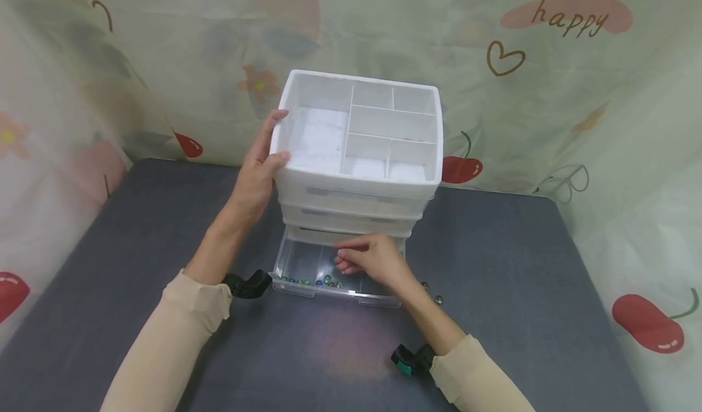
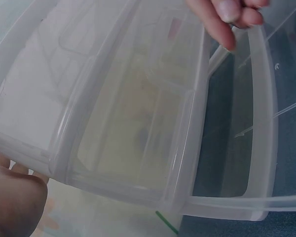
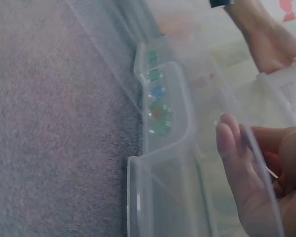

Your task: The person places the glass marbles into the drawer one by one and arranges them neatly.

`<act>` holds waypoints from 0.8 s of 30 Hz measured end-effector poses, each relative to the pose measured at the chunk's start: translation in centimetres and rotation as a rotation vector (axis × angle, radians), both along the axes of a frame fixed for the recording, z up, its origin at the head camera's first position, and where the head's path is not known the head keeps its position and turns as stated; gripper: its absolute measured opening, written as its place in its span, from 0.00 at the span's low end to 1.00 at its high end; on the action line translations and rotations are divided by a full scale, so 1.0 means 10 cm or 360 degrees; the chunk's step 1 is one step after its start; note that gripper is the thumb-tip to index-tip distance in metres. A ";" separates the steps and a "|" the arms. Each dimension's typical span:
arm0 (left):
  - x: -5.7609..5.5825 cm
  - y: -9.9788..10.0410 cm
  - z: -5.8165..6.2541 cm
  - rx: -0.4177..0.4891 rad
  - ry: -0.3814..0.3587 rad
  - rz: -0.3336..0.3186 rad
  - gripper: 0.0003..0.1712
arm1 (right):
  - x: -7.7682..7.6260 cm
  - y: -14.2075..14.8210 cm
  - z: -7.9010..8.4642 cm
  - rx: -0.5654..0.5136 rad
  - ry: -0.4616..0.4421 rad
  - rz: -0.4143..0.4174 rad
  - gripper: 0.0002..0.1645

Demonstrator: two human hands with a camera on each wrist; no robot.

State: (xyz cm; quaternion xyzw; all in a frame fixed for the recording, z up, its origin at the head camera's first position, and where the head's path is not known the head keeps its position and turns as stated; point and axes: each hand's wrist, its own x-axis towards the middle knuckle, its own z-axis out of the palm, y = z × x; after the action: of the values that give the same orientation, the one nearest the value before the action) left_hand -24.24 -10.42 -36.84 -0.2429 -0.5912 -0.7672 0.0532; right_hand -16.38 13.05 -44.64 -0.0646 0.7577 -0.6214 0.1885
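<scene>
A white plastic drawer unit [image 1: 351, 183] stands on the dark table, its divided top tray uppermost. My left hand [image 1: 253, 177] grips its left side, with the thumb at the top rim. The clear bottom drawer [image 1: 298, 258] is pulled out towards me. Several glass marbles [image 1: 327, 279] lie along its front wall; green and blue ones [image 3: 158, 91] show through the plastic in the right wrist view. Over this drawer is my right hand [image 1: 378, 259], index finger extended and the other fingers loosely bent. Nothing shows between its fingers.
Two loose marbles, a nearer one [image 1: 439, 300] and a farther one [image 1: 425, 285], lie on the table [image 1: 493, 314] right of the drawer. A patterned cloth [image 1: 378, 28] hangs behind and at both sides. Above the open drawer, the other drawers [image 1: 351, 217] are closed.
</scene>
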 end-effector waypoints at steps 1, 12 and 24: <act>0.00 0.00 0.00 0.0007 0.0000 -0.0003 0.34 | 0.01 0.02 0.02 -0.0019 0.0020 0.0002 0.16; 0.00 0.03 0.02 0.0028 -0.0001 -0.0021 0.34 | 0.15 0.31 0.16 -0.0144 0.0161 -0.0058 0.17; 0.01 0.01 0.03 0.0023 -0.0033 0.0001 0.34 | 0.29 0.66 0.12 -0.0147 0.0346 -0.0250 0.17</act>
State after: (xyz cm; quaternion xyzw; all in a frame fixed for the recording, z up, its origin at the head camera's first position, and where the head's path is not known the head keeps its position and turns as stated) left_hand -24.12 -10.33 -36.58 -0.2344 -0.5864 -0.7738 0.0491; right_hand -13.49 19.64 -43.43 -0.0806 0.7470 -0.6578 0.0531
